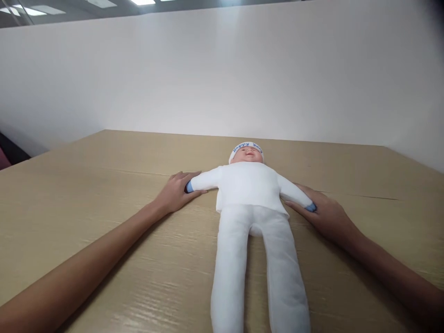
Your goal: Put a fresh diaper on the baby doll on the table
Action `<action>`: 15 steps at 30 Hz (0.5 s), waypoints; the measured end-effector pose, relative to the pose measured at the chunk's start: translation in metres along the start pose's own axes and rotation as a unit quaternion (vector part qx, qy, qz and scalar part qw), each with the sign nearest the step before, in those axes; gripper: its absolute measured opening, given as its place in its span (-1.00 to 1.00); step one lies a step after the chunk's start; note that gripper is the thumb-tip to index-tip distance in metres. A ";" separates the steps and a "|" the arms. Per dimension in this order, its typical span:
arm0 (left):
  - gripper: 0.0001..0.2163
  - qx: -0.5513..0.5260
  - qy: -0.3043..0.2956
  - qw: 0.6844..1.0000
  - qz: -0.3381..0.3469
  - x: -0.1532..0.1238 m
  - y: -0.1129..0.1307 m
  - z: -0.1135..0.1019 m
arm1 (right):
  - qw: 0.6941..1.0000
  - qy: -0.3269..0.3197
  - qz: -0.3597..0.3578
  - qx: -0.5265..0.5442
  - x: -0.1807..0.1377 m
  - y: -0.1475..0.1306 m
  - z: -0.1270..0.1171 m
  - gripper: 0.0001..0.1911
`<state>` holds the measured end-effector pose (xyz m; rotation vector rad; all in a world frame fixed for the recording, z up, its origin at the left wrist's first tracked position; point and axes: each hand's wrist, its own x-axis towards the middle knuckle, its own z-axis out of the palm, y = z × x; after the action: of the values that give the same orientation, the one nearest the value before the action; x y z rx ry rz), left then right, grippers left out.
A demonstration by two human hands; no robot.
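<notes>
A baby doll (pixel 249 187) in a white top and white trousers lies on its back, head away from me, arms spread. Its white cap (pixel 247 147) carries blue lettering, and its hands end in blue. My left hand (pixel 178 192) is closed around the end of the doll's arm on the left, thumb on the near side and fingers on the far side. On the other side, my right hand (pixel 322 210) grips the doll's other arm near its blue end; part of those fingers is hidden behind the sleeve. The feet run out of the picture at the bottom.
The doll lies on a wide tan tabletop (pixel 121 222) with a wood-like surface and a thin dark slit (pixel 378 198) at the right. Behind the far edge rises a plain white partition (pixel 208 78). Something dark (pixel 12 150) shows beyond the table's left edge.
</notes>
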<state>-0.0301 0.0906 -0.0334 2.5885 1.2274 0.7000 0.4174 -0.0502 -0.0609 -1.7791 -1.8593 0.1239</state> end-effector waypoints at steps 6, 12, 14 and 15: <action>-0.40 0.024 0.015 0.999 -0.015 0.009 -0.004 0.006 | 1.000 0.004 -0.023 0.002 0.015 0.005 0.004 -0.42; -0.27 0.046 0.060 0.995 -0.064 0.000 0.014 0.004 | 0.985 0.116 -0.098 -0.079 -0.002 -0.007 -0.008 -0.26; -0.21 0.035 0.104 0.992 -0.070 -0.023 0.041 -0.007 | 0.978 0.157 -0.115 -0.079 -0.037 -0.028 -0.024 -0.28; -0.22 0.022 0.125 0.990 -0.062 -0.042 0.059 -0.015 | 0.974 0.175 -0.122 -0.073 -0.064 -0.042 -0.032 -0.32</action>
<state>-0.0207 0.0199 -0.0128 2.4897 1.4776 1.0048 0.3920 -0.1256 -0.0369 -1.5279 -1.8419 -0.4035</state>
